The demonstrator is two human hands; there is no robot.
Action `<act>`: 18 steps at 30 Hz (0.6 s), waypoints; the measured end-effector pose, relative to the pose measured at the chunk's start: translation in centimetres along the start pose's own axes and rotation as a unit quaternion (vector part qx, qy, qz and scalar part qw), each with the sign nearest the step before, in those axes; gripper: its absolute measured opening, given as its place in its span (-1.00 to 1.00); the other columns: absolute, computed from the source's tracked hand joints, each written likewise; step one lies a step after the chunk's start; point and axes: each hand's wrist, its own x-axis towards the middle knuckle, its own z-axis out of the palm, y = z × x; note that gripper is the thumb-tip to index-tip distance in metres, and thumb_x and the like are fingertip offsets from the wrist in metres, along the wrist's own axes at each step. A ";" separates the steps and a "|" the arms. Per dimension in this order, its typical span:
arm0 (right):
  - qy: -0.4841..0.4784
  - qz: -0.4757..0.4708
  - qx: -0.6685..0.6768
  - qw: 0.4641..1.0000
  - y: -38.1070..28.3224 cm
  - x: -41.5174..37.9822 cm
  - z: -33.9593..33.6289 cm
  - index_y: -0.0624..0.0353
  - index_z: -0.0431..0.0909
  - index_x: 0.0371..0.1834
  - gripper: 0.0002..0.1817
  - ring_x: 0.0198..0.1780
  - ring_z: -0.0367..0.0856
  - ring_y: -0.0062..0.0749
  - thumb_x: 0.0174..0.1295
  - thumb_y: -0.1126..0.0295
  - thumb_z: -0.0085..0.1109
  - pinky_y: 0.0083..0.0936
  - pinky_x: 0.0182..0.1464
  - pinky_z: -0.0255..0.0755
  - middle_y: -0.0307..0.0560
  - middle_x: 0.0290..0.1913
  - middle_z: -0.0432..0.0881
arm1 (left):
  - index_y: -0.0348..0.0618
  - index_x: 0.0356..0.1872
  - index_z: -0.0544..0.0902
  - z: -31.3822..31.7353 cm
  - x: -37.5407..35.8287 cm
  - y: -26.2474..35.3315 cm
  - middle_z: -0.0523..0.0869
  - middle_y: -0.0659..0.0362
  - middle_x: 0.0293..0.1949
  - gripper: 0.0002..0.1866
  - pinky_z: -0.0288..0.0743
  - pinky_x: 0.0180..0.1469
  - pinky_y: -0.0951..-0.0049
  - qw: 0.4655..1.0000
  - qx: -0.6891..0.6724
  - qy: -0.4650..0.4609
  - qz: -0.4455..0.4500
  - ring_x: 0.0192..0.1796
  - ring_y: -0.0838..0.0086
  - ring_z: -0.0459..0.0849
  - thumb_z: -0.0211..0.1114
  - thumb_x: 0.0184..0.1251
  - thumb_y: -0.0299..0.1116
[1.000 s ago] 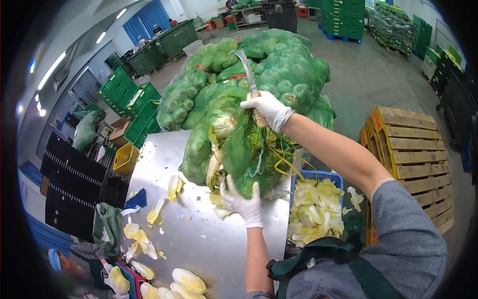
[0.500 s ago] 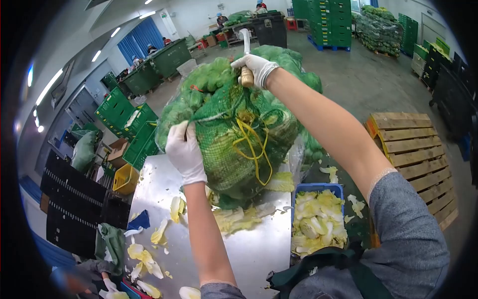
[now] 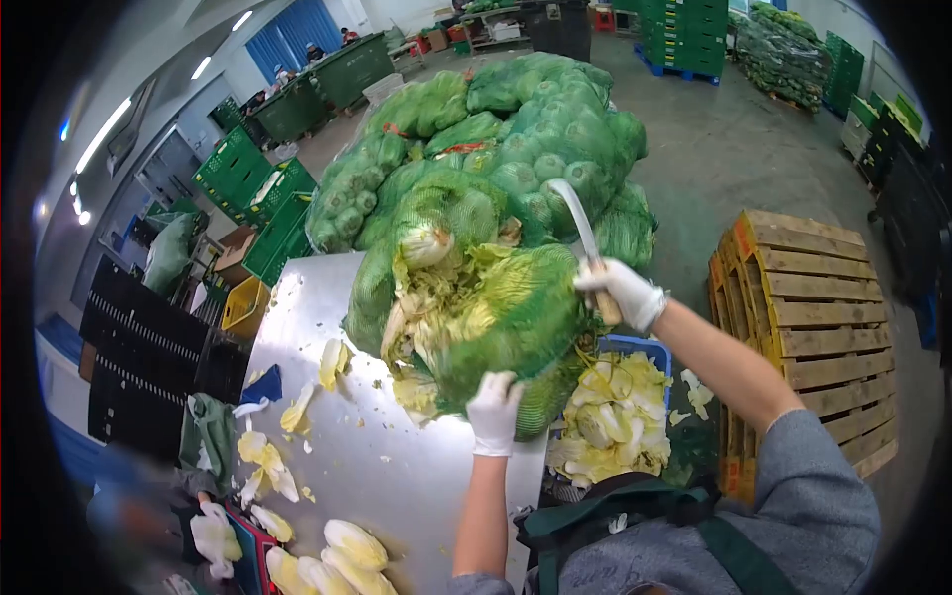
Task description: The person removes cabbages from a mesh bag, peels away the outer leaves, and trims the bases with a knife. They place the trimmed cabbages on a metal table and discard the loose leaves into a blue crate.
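Note:
A green net bag (image 3: 534,322) lies on the metal table (image 3: 416,486), its mouth spread wide toward the left. Chinese cabbages (image 3: 466,293) with yellow-green leaves show in the opening. My left hand (image 3: 494,402), white-gloved, is closed on the netting at the bag's near edge. In my gloved right hand (image 3: 623,293) is a curved knife (image 3: 575,220) with a wooden handle, its blade pointing up and away. The knuckles of that hand are right at the bag's right side, above the blue tub.
Full net bags (image 3: 555,139) are heaped behind. A blue tub (image 3: 645,344) of trimmed leaves stands right of the table, with a wooden pallet (image 3: 823,297) beyond. Trimmed cabbages (image 3: 347,560) lie at the near edge; another person's gloved hand (image 3: 216,540) is at lower left.
The bag, tied with yellow cord and closed before, is now open with cabbages exposed. My left hand has moved right and nearer; my right hand with the knife has come down to the right.

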 end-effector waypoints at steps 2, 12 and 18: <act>-0.038 -0.007 -0.053 0.998 5.4 -1.5 -1.9 0.08 0.38 -0.37 -0.78 -0.47 0.44 -0.61 0.08 0.38 0.29 -0.62 -0.39 0.36 -0.32 -0.46 0.44 | -0.03 -0.41 0.55 2.7 -5.4 -0.3 0.58 0.19 -0.42 -0.81 0.45 -0.48 0.38 0.997 0.008 -0.060 -0.048 -0.47 0.27 0.60 0.36 0.06 -0.22; 0.095 0.037 -0.067 0.993 15.4 -4.9 -6.3 0.13 0.37 -0.38 -0.77 -0.45 0.38 -0.60 0.04 0.43 0.28 -0.60 -0.34 0.32 -0.31 -0.44 0.41 | -0.06 -0.33 0.46 8.3 -11.9 6.3 0.47 0.18 -0.44 -0.87 0.53 -0.45 0.38 0.949 0.175 -0.259 0.037 -0.41 0.32 0.58 0.17 0.06 -0.42; 0.121 0.071 -0.045 0.989 20.1 -6.5 -8.3 0.10 0.35 -0.41 -0.77 -0.51 0.34 -0.60 0.03 0.45 0.29 -0.60 -0.40 0.29 -0.34 -0.53 0.36 | -0.13 -0.32 0.59 6.9 -10.1 7.1 0.62 0.09 -0.38 -0.87 0.56 -0.33 0.32 0.974 -0.101 -0.203 0.001 -0.29 0.22 0.63 0.24 0.10 -0.38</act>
